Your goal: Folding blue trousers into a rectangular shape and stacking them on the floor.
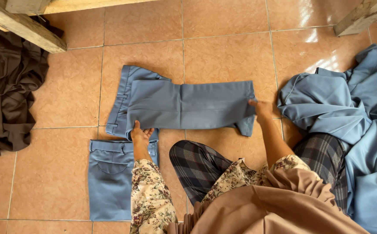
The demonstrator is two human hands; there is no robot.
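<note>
Head view: blue trousers (184,106) lie folded on the tiled floor (223,56), long axis left to right; left hand (140,135) presses flat on the near left edge, right hand (261,109) fingers pinch the right end, both equally near

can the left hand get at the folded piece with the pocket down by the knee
Probably yes. The left hand rests on the trousers just above the folded piece, and only bare tile lies beside it.
</note>
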